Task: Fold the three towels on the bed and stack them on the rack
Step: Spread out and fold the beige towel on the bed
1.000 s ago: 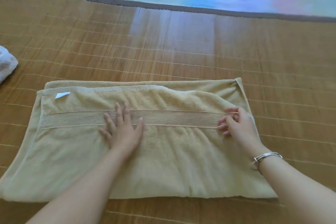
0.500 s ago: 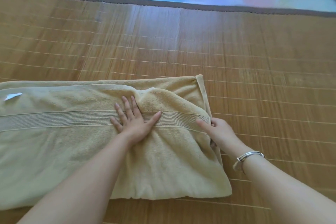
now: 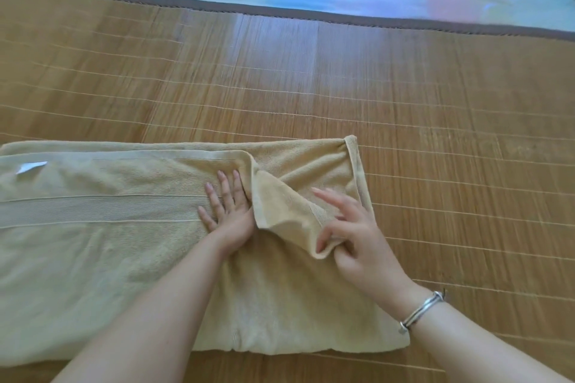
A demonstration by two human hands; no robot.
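The towel (image 3: 124, 258) lies across the lower left and centre of the frame on the mat (image 3: 435, 134), already doubled lengthwise, with a woven band running along it and a white tag (image 3: 31, 167) near its upper left. The left hand (image 3: 227, 211) lies flat on it at centre frame, fingers straight and slightly spread, pressing the cloth down beside the line of the coming fold. The right hand (image 3: 357, 246), a bangle (image 3: 423, 311) on its wrist, pinches the top layer's right edge between thumb and curled fingers and holds it raised and turned toward the left hand, so a flap stands up between the two hands. The towel looks soft, thick and limp: it sags wherever it is unsupported and will probably drag its lower layer along unless pinned. It seems light enough for one hand, and terry should not slip. The hemmed edge or a corner is the best hold, since the hem is firmer than the pile. No rack or other towels are identifiable.
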